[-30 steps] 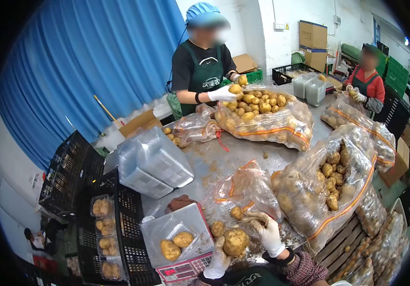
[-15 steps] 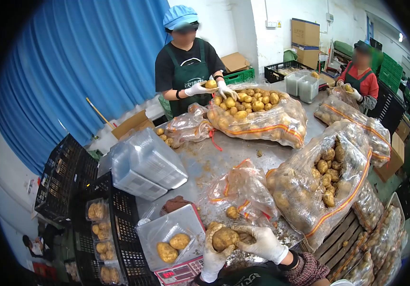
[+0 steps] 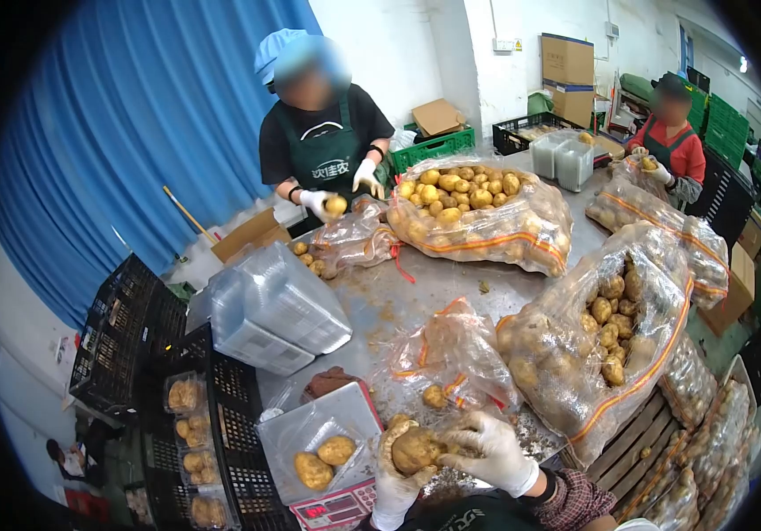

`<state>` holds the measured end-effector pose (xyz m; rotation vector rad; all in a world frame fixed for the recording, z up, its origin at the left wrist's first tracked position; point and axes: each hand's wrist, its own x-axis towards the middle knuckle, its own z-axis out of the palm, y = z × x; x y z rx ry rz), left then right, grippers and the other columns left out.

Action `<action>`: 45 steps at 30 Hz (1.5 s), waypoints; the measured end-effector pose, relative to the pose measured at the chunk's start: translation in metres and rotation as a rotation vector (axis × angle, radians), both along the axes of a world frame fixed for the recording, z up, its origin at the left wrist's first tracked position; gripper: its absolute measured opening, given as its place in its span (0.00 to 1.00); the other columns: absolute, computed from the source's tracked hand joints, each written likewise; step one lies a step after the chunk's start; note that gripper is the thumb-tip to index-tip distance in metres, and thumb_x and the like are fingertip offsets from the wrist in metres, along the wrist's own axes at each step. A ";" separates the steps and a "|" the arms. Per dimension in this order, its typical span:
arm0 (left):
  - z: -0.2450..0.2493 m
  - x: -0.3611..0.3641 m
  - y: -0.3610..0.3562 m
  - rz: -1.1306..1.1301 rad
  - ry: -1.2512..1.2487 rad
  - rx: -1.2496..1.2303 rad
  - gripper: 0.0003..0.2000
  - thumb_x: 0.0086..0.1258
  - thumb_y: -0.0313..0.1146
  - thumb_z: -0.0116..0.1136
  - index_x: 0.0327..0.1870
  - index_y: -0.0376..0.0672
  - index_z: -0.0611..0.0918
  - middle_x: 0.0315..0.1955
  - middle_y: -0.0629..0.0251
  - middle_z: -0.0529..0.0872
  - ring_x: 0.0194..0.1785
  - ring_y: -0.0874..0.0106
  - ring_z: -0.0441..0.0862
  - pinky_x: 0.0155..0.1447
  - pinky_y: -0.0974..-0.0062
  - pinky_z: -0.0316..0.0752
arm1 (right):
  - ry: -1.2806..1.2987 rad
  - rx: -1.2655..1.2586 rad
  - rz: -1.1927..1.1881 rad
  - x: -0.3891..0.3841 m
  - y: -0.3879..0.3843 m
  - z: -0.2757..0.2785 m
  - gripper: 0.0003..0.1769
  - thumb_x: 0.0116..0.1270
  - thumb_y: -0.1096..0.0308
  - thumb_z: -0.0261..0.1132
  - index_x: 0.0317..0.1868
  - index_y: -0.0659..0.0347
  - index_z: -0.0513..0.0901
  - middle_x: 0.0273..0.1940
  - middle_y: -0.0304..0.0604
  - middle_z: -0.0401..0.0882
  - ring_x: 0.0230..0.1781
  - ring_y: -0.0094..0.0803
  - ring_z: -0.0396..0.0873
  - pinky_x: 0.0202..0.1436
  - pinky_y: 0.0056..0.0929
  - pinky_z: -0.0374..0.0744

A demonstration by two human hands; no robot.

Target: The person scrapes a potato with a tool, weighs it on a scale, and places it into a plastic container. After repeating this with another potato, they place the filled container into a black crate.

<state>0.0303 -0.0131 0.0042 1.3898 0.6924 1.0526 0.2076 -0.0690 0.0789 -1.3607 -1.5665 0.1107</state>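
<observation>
At the bottom centre, my gloved left hand (image 3: 396,473) is wrapped round a brown potato (image 3: 416,450). My gloved right hand (image 3: 493,449) is at the potato's right side, fingers bent against it. Left of my hands, a clear tray (image 3: 319,420) holding two potatoes (image 3: 314,471) rests on a scale (image 3: 338,507) with a lit red display. Just beyond my hands, a small potato (image 3: 434,396) lies by a crumpled clear bag (image 3: 465,354). An open sack of potatoes (image 3: 575,354) stands to the right.
Stacked clear trays (image 3: 279,305) stand at the left, beside black crates (image 3: 234,425) with packed potatoes. Another open potato sack (image 3: 487,226) lies across the metal table (image 3: 372,310). A co-worker (image 3: 319,142) holds a potato there; another person (image 3: 671,146) works at the far right.
The co-worker across the table has moved left, carrying a potato away from the open sack. My hands stay round the potato, with my right fingers slightly shifted.
</observation>
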 end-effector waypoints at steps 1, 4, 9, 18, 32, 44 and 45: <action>0.005 0.001 -0.001 -0.002 0.002 0.001 0.42 0.50 0.37 0.78 0.64 0.36 0.65 0.58 0.56 0.74 0.60 0.66 0.75 0.63 0.66 0.73 | 0.033 -0.055 0.036 -0.003 -0.002 -0.003 0.15 0.51 0.66 0.75 0.41 0.57 0.86 0.36 0.40 0.80 0.31 0.36 0.82 0.34 0.29 0.80; 0.017 0.001 -0.006 -0.040 -0.089 -0.138 0.42 0.49 0.36 0.79 0.64 0.36 0.65 0.58 0.56 0.74 0.60 0.66 0.74 0.63 0.67 0.74 | 0.050 -0.095 0.095 -0.003 -0.005 -0.004 0.16 0.51 0.65 0.75 0.41 0.56 0.85 0.35 0.40 0.79 0.31 0.37 0.81 0.33 0.30 0.80; 0.007 -0.011 -0.004 -0.046 0.111 0.060 0.42 0.50 0.40 0.78 0.64 0.36 0.65 0.58 0.56 0.73 0.60 0.66 0.74 0.63 0.66 0.73 | 0.095 -0.250 0.312 0.006 0.000 0.005 0.13 0.56 0.65 0.72 0.39 0.58 0.80 0.34 0.41 0.75 0.35 0.41 0.79 0.38 0.35 0.78; 0.031 -0.004 0.002 0.037 -0.277 -0.182 0.41 0.60 0.40 0.71 0.70 0.36 0.59 0.60 0.53 0.71 0.62 0.63 0.72 0.67 0.64 0.68 | -0.118 -0.141 0.203 0.010 -0.017 -0.017 0.10 0.56 0.62 0.71 0.33 0.57 0.81 0.34 0.39 0.77 0.33 0.35 0.79 0.32 0.33 0.76; 0.042 0.004 0.005 0.174 -0.139 -0.081 0.41 0.44 0.34 0.81 0.61 0.33 0.70 0.52 0.56 0.80 0.56 0.64 0.78 0.63 0.67 0.72 | 0.858 -0.536 0.472 -0.009 0.027 -0.053 0.32 0.73 0.52 0.57 0.68 0.64 0.66 0.61 0.44 0.74 0.60 0.28 0.72 0.64 0.28 0.70; 0.031 0.007 0.000 0.157 0.174 0.090 0.19 0.71 0.35 0.56 0.56 0.30 0.79 0.53 0.53 0.82 0.57 0.65 0.78 0.64 0.68 0.70 | 1.535 -0.489 0.582 -0.016 0.000 -0.074 0.37 0.70 0.58 0.63 0.72 0.64 0.57 0.66 0.44 0.66 0.66 0.33 0.67 0.67 0.35 0.68; 0.036 0.008 0.000 0.141 0.168 0.032 0.17 0.70 0.33 0.56 0.54 0.30 0.80 0.52 0.53 0.83 0.56 0.66 0.79 0.63 0.69 0.70 | 1.546 -0.444 0.608 -0.016 0.000 -0.075 0.38 0.69 0.58 0.64 0.72 0.64 0.57 0.67 0.45 0.66 0.66 0.33 0.67 0.68 0.35 0.67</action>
